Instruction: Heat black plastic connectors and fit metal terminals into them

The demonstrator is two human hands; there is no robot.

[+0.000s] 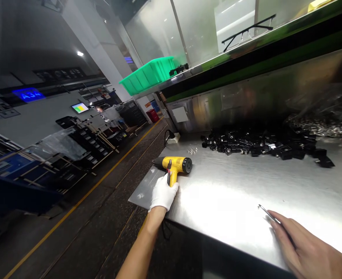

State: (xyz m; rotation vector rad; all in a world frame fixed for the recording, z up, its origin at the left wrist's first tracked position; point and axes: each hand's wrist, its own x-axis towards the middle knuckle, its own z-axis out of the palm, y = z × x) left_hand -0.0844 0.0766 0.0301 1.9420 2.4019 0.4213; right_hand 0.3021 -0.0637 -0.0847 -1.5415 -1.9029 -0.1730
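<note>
My left hand (163, 192), in a white glove, is closed around small pliers (169, 173) with red and black handles, jaws pointing up. Right behind them lies a yellow heat gun (177, 164) with a black rear cap, its nozzle towards the left table edge. The glove overlaps the gun's handle; whether it grips that too is unclear. My bare right hand (301, 242) pinches slim metal tweezers (268, 214) low over the bright steel table (223, 193). Their tips point up and left, and anything between them is too small to make out.
Behind lies a pile of black parts (252, 143), with loose metal pieces (322, 126) at right and a few small ones (192, 150) near a power strip (173, 138). A green bin (150, 75) and glasses (248, 31) rest on the ledge above. The table ends at left above the floor.
</note>
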